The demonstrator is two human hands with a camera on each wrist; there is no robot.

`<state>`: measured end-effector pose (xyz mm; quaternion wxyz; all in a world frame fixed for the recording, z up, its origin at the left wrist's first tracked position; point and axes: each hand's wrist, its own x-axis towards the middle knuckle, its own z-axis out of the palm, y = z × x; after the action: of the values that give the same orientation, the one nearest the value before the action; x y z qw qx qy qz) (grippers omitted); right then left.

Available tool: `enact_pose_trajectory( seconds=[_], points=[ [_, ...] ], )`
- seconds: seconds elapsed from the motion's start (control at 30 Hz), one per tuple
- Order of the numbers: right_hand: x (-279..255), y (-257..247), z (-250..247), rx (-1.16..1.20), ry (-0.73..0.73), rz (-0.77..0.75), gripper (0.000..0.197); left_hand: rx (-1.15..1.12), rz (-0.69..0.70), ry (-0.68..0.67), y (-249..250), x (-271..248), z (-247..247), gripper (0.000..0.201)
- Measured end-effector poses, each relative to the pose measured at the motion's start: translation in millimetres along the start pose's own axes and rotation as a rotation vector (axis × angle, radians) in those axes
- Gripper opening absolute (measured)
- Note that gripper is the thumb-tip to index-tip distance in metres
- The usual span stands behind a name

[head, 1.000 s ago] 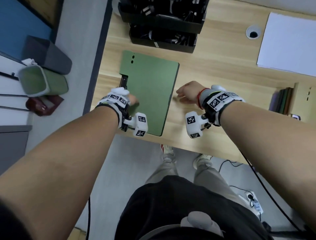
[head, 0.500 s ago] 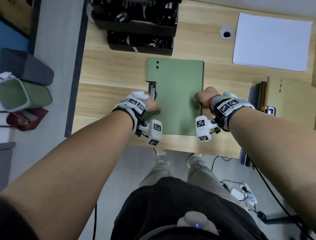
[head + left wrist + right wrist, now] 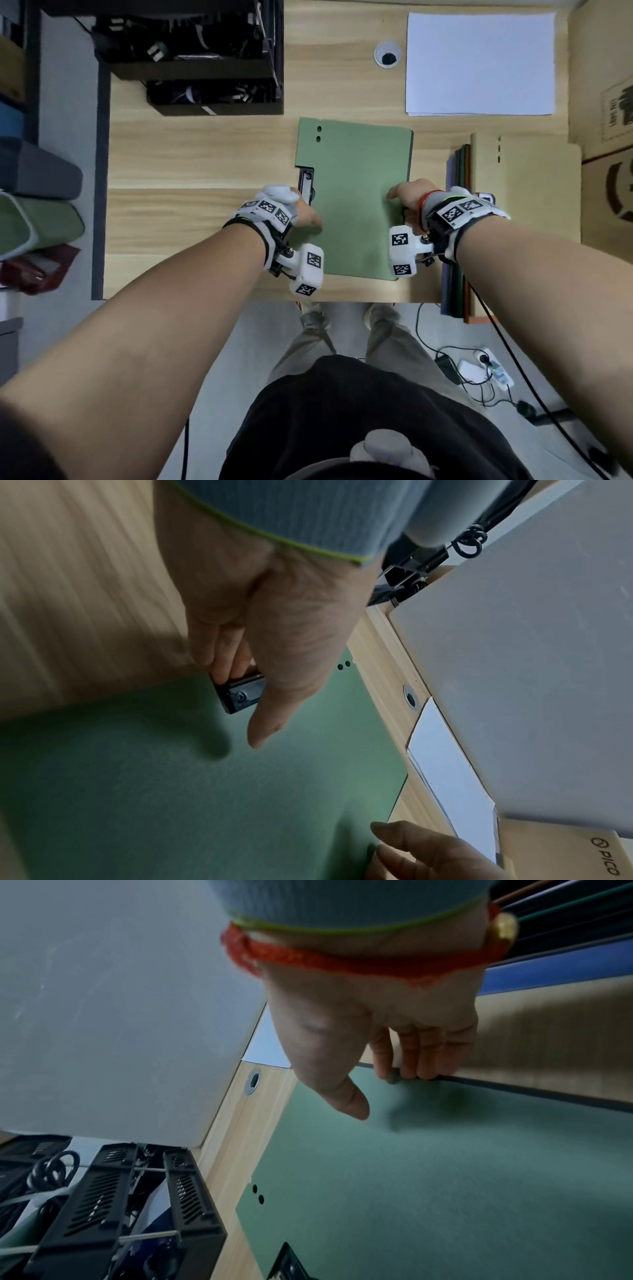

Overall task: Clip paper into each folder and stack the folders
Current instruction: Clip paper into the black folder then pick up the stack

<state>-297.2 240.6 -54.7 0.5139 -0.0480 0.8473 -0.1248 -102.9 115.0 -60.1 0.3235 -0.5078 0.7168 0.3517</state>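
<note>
A closed green folder (image 3: 356,192) lies flat in the middle of the wooden desk (image 3: 191,161), with a black clip (image 3: 306,183) showing at a notch in its left edge. My left hand (image 3: 301,214) holds that edge: in the left wrist view its fingers (image 3: 222,664) curl onto the clip (image 3: 243,693) and the thumb lies over the cover (image 3: 240,804). My right hand (image 3: 406,197) is at the right edge. In the right wrist view its fingers (image 3: 411,1058) hook the edge of the cover (image 3: 445,1177), thumb above. A stack of white paper (image 3: 479,61) lies at the back right.
Upright dark folders (image 3: 459,219) and a tan folder (image 3: 524,205) stand right of the green one. Black trays of cables (image 3: 212,61) fill the back left. A cardboard box (image 3: 606,171) is at the far right, a cable hole (image 3: 387,56) by the paper, bins (image 3: 37,222) on the floor left.
The green folder has slid right from the desk's left edge to its middle and now lies square. My right hand has moved onto its right edge; the left stays at the clip.
</note>
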Motion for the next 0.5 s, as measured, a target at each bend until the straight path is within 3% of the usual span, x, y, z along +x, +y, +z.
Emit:
enact_pose_trajectory(
  seconds=[0.13,0.23,0.37,0.43,0.5],
  points=[
    [3.6,5.5,-8.4,0.082,0.056,0.018,0.054,0.02,-0.031,-0.004,14.7,-8.9,0.9,0.068],
    [-2.2,4.2,-19.2,0.11,0.034,-0.01,0.046,0.022,-0.063,-0.032,22.2,-19.0,-2.4,0.065],
    [-20.2,-11.3,-41.0,0.079,0.085,-0.159,0.048,-0.027,-0.079,-0.059,37.4,-36.4,-14.6,0.07],
    [-33.2,-24.7,-47.0,0.112,0.071,-0.228,0.051,-0.077,-0.063,-0.049,44.5,-37.2,-19.9,0.086],
    [-52.0,-41.5,-49.7,0.16,-0.02,-0.29,0.061,-0.126,-0.028,0.028,44.4,-24.4,-27.0,0.116]
  ],
)
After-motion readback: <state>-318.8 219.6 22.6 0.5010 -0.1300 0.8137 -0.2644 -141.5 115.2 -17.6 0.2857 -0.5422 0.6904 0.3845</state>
